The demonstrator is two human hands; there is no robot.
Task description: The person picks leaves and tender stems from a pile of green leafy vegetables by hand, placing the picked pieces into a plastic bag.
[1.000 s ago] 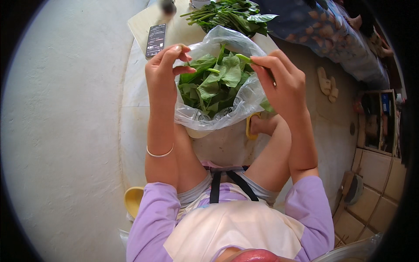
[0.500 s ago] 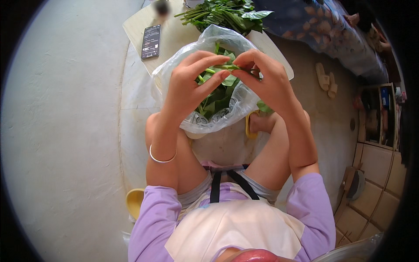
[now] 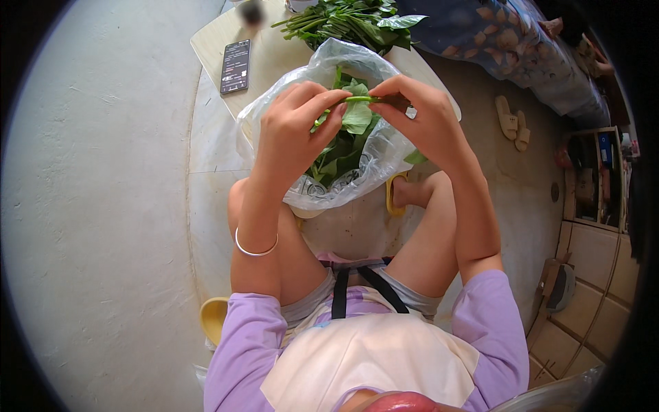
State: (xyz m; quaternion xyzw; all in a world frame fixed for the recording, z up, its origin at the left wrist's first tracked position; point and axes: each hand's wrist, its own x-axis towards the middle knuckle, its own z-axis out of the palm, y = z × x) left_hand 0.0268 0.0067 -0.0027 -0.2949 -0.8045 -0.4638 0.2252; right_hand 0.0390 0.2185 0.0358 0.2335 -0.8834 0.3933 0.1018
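A green leafy vegetable stem is stretched between my two hands. My left hand pinches one end between thumb and fingertips. The other end is in the pinch of my right hand, and a leaf pokes out below that palm. Beneath both hands sits a white plastic bag, open at the top, with green leaves and stems inside it. Beyond the bag lies a heap of leafy greens, its long stems pointing left.
A pale table carries the greens, a phone with a lit screen and a blurred dark object. Slippers lie on the floor to the right, near flowered blue cloth and a shelf.
My hands have shifted slightly apart, and the stem between the fingertips now lies straighter. The leaf below it shows more fully.
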